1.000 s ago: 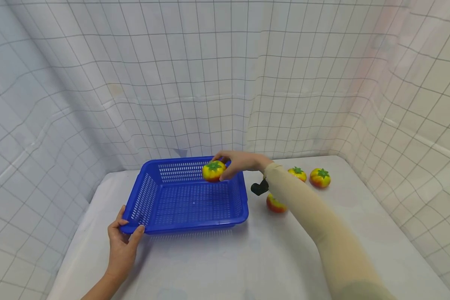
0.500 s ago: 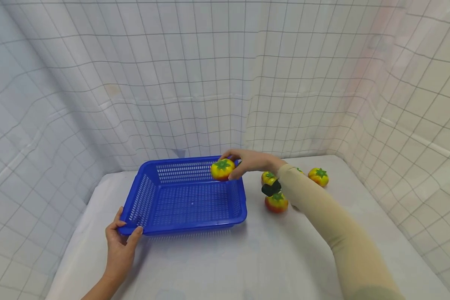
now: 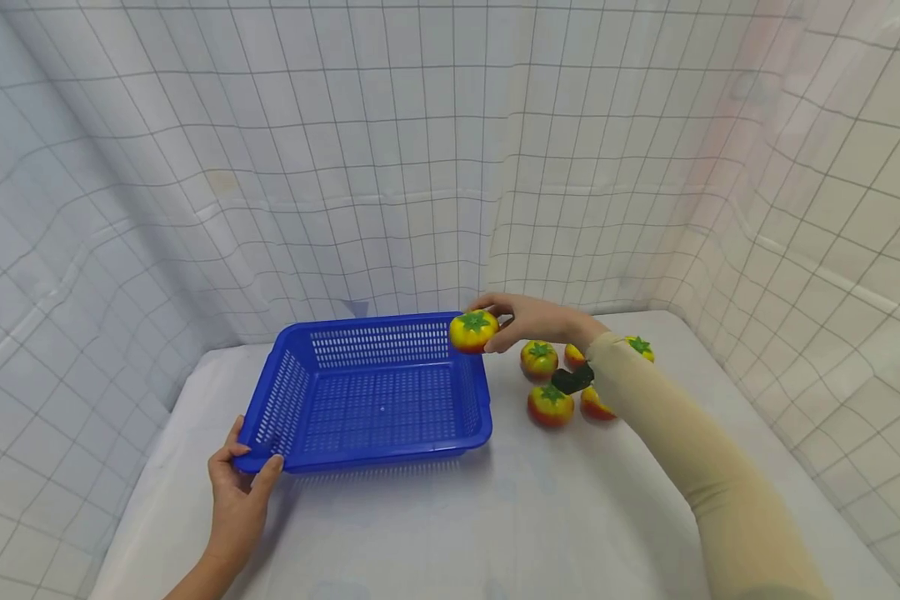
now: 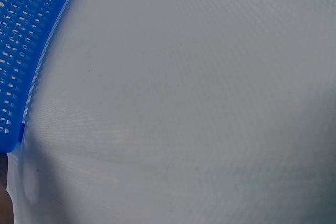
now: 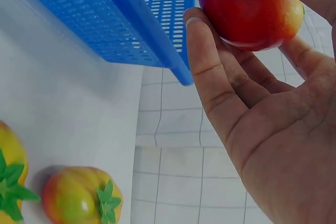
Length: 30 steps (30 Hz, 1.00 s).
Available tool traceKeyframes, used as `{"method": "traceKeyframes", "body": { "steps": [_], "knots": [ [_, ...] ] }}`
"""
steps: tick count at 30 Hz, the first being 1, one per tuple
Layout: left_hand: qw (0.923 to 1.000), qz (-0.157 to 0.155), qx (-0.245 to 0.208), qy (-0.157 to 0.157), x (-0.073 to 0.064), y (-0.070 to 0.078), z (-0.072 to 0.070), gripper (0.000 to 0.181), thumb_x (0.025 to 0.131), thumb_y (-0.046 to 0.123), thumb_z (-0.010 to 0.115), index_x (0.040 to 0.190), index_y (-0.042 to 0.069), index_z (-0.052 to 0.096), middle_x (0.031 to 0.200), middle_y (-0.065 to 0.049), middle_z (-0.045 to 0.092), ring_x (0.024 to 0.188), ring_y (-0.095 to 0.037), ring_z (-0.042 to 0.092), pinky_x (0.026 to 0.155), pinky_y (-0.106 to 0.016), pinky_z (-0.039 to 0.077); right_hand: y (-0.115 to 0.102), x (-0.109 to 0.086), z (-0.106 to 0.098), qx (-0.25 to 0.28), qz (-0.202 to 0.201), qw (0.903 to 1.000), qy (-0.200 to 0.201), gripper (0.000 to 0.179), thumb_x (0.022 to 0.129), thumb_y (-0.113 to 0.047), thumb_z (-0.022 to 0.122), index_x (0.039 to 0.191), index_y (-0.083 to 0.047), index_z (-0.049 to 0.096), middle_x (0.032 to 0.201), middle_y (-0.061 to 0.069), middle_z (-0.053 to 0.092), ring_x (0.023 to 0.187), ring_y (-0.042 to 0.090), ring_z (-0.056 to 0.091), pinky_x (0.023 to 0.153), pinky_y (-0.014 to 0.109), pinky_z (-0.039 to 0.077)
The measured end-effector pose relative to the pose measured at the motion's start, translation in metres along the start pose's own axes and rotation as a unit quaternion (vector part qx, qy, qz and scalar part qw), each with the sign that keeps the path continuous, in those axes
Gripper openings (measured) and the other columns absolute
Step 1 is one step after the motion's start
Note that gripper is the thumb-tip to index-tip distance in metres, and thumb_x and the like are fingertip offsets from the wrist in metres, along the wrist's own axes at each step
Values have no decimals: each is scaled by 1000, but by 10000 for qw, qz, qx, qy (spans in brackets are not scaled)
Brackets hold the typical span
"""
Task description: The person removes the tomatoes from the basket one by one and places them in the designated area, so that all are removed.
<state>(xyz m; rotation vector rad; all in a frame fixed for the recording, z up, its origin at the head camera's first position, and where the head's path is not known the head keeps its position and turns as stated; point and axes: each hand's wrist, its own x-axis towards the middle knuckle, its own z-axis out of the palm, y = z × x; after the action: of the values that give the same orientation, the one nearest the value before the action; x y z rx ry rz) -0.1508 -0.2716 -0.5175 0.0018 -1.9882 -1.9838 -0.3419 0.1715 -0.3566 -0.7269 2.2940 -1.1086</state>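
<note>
A blue plastic basket [image 3: 360,460] with slotted sides sits on the white table, and nothing lies in it. At its front left corner, my left hand [image 3: 238,504] grips the rim between thumb and fingers. Only a sliver of that hand [image 4: 5,203] shows in the left wrist view. My right hand [image 3: 528,321] pinches a yellow-red tomato [image 3: 473,332] with a green star-shaped top, above the basket's back right corner. In the right wrist view the tomato's red underside [image 5: 247,14] shows between thumb and fingers.
Several like tomatoes [image 3: 551,407] rest on the table right of the basket, some partly behind the right forearm. A dark wrist-worn device [image 3: 573,379] hangs under the right wrist. Grid-patterned white curtains [image 3: 390,167] enclose the table at the back and sides.
My right hand has moved right with the tomato, from over the basket's interior to its back right corner. The left hand keeps its hold on the rim.
</note>
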Motion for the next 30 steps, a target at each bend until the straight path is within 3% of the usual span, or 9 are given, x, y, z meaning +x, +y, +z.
{"method": "traceKeyframes", "body": {
  "steps": [15, 25, 30],
  "knots": [
    [9999, 35, 124, 33, 0, -1, 1, 40, 105, 0, 53, 123, 20, 24, 170, 0, 6, 139, -19, 31, 95, -7, 41, 23, -40, -18, 60, 282, 9987, 414, 69, 85, -37, 81, 145, -37, 48, 146, 0, 49, 135, 30, 43, 111, 60, 35],
    [9997, -45, 217, 62, 1, -1, 0, 41, 105, 0, 54, 124, 20, 23, 170, 1, 5, 143, -22, 26, 94, -5, 40, 51, -77, -30, 50, 632, 9949, 784, 67, 87, -42, 80, 145, -42, 47, 151, 0, 46, 138, 29, 41, 114, 61, 29],
    [9999, -40, 112, 48, 1, -1, 0, 41, 105, -1, 53, 124, 20, 23, 170, 0, 4, 142, -21, 27, 94, -6, 40, 68, -96, -33, 102, 667, 9927, 996, 69, 88, -42, 79, 147, -37, 45, 153, 4, 44, 141, 31, 37, 115, 63, 26]
  ]
}}
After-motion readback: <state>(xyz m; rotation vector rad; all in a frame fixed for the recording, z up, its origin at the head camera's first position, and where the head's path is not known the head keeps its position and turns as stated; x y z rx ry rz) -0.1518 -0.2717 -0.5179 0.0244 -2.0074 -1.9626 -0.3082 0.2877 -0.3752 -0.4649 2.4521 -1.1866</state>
